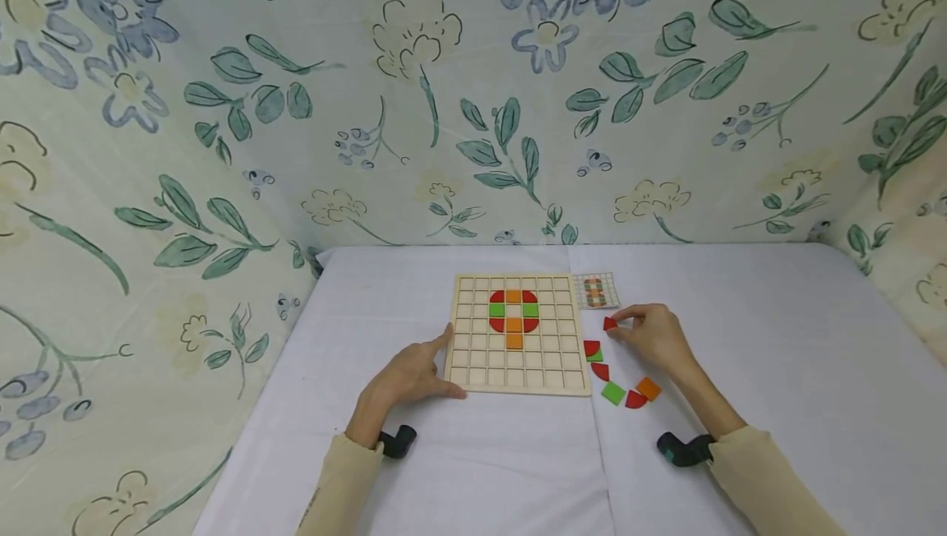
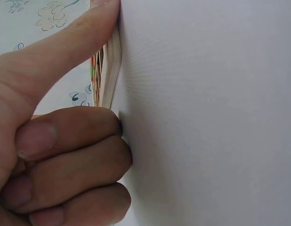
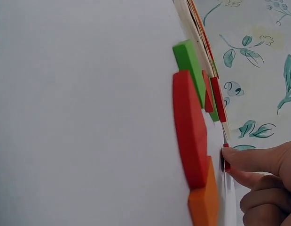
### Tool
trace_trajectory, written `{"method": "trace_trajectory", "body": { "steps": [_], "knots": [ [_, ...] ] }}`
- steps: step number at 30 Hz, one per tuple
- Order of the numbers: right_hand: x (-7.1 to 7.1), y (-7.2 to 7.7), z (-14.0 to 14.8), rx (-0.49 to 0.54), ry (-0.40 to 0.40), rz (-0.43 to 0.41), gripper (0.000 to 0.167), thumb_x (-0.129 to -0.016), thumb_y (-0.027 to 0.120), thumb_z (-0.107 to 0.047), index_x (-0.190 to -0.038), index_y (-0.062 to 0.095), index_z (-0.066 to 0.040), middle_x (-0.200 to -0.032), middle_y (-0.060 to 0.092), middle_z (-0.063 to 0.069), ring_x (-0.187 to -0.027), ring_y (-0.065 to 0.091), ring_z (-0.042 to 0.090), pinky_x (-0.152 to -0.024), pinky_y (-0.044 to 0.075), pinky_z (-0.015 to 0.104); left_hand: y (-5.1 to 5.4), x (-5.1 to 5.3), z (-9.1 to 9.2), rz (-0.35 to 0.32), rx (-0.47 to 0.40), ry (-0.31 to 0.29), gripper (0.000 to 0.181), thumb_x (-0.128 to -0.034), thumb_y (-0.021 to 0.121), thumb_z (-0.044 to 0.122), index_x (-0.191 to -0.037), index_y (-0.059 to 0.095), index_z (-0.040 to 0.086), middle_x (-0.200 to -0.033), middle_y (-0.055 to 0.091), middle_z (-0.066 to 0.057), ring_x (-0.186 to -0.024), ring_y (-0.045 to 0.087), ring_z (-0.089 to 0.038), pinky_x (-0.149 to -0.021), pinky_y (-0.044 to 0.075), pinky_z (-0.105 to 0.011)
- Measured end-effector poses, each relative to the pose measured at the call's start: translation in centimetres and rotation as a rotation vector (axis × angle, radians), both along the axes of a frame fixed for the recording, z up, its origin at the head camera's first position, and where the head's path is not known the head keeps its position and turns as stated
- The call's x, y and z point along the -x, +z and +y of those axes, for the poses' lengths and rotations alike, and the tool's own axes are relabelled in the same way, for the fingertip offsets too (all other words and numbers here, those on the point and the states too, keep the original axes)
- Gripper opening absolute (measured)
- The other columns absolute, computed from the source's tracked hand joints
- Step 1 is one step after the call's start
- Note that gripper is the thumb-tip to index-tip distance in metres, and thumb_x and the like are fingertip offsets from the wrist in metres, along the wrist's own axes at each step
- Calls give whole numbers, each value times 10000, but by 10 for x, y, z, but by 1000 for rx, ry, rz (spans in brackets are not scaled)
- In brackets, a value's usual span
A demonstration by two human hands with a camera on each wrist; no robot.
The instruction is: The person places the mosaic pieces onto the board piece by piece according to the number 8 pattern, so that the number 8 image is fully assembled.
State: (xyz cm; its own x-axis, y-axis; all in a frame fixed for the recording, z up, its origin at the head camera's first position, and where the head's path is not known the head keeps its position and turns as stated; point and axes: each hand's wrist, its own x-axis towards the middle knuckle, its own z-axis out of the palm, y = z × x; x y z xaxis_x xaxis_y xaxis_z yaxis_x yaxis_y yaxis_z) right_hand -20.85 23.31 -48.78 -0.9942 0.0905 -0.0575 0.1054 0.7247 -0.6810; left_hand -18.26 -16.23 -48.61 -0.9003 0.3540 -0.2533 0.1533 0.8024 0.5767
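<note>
A wooden grid board (image 1: 481,363) lies on the white table, with red, orange and green pieces set in its cells. My left hand (image 1: 407,371) holds its near left corner, thumb on the near edge and index finger along the left edge. In the left wrist view the other fingers (image 2: 84,160) are curled in beside the board. Right of the board, my right hand (image 1: 654,339) pinches a small red piece (image 1: 610,323) between thumb and fingertips, just over the table. A pattern card (image 1: 596,291) lies by the board's far right corner.
Loose pieces lie to the right of the board: a green square (image 1: 613,392), a red quarter-round piece (image 1: 636,399) touching an orange square (image 1: 649,389), and another red piece (image 1: 600,371). Nearer the board, a red piece (image 1: 592,347) overlaps a green one. Flowered cloth (image 1: 414,150) hangs behind.
</note>
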Motion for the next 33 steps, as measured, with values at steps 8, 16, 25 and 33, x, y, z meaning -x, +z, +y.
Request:
{"method": "trace_trajectory", "body": {
  "steps": [8,16,25,33],
  "knots": [
    [-1,7,-21,57,44,-31,349,-911,806,-205,-1185,749,4,-679,432,61,-759,435,229,-529,326,264,0,0,0,0,5,5,1185,-732,928,442,-1653,246,136,-667,460,19,-601,394,-125,-565,330,-279],
    [-2,6,-53,99,152,-43,323,-878,840,-217,-1131,775,-28,-607,407,3,-557,391,159,-490,296,246,0,1,0,-4,13,16,1189,-728,929,449,-1654,247,148,-676,478,11,-608,405,-128,-572,340,-286],
    [-2,1,-85,123,225,-55,219,-853,861,-213,-1016,806,-76,-573,354,-37,-535,327,125,-496,256,241,-2,1,-1,-8,16,18,1195,-725,928,463,-1655,244,156,-683,494,6,-612,414,-129,-575,349,-287],
    [-2,-2,-98,152,211,-80,191,-832,864,-141,-999,801,-73,-557,408,-24,-521,375,125,-499,286,243,-3,2,-1,-1,9,10,1197,-728,927,464,-1655,241,147,-668,478,14,-600,401,-125,-567,342,-283]
  ]
}}
